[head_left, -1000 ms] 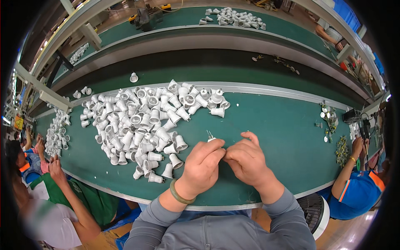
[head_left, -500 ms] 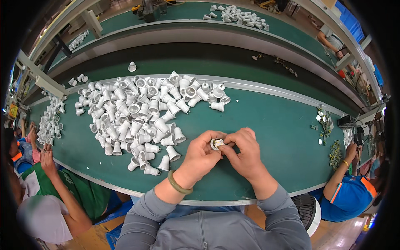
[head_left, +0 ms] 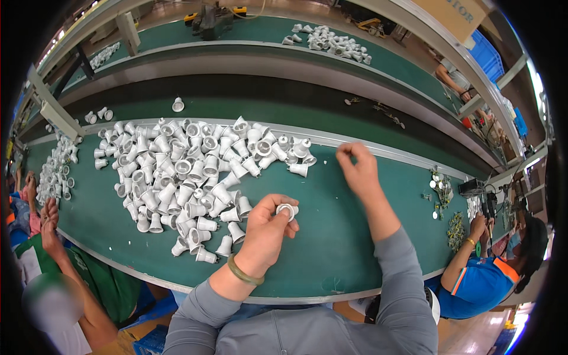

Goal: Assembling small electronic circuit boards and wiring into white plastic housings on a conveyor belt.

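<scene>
My left hand (head_left: 263, 231), with a green bangle at its wrist, grips a white bell-shaped lamp housing (head_left: 287, 211), its round mouth facing up. Farther off and to the right, my right hand (head_left: 361, 170) hovers over the table, thumb and forefinger pinched together. Whatever may be between those fingertips is too small to make out. Left of my left hand spreads a big pile of similar white housings (head_left: 171, 157), some upright and others on their sides.
The green table (head_left: 331, 248) has a metal rail along its far edge. Wired parts (head_left: 441, 189) and a heap of yellow-green pieces (head_left: 455, 232) lie at the right. Co-workers sit on both sides: a blue-shirted person (head_left: 482, 284) right, a forearm (head_left: 80, 284) left.
My right hand has left the housing and moved up and away toward the table's far edge. My left hand, still gripping the housing, has shifted slightly left. The whole view has shifted a little.
</scene>
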A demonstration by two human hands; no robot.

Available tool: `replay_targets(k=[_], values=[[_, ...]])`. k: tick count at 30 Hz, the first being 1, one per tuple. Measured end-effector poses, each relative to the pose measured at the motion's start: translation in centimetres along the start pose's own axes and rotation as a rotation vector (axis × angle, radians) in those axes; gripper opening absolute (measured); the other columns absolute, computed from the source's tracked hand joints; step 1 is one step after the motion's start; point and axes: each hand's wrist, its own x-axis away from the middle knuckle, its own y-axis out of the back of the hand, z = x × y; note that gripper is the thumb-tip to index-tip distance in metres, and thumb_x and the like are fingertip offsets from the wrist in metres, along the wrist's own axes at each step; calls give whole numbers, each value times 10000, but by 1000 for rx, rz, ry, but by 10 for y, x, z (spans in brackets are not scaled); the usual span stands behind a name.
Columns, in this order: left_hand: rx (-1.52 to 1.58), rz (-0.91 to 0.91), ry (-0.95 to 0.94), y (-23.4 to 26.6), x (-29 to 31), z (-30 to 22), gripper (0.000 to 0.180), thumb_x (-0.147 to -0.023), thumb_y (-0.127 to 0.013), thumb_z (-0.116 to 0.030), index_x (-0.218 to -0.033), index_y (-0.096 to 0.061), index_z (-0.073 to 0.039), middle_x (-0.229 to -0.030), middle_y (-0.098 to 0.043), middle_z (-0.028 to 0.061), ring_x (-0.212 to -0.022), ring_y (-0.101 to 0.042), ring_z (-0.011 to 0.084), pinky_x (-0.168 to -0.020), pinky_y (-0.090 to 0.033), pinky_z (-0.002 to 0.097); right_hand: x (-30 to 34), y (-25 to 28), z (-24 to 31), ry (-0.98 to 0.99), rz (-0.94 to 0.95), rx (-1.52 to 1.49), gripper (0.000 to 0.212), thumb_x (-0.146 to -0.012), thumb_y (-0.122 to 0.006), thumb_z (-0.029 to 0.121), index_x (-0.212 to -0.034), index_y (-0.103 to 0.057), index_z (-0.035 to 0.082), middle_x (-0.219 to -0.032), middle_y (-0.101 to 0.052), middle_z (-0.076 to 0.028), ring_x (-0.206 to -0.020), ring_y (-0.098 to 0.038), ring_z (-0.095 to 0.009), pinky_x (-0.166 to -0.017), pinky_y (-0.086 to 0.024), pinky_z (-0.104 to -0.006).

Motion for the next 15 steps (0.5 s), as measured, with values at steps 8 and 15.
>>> replay_targets(k=[8, 15], values=[[341, 132, 120, 8, -10, 1, 295, -1041, -553, -50, -1314, -618, 42, -1222, -675, 133, -891, -712, 211, -720, -598, 297, -125, -28, -143, -142, -7, 562, 569, -899, -732, 287, -1428, -566, 162, -1271, -650, -226, -1154, -642, -403, -965, -537, -492], [60, -5, 113, 3, -9, -5, 260, -1038, -553, -32, -1270, -650, 35, -1184, -684, 124, -863, -720, 204, -724, -601, 280, -176, -50, -151, -509, 274, 877, 548, -1043, -442, 548, -1484, -461, 224, -1342, -637, -207, -1244, -623, -412, -972, -530, -546]])
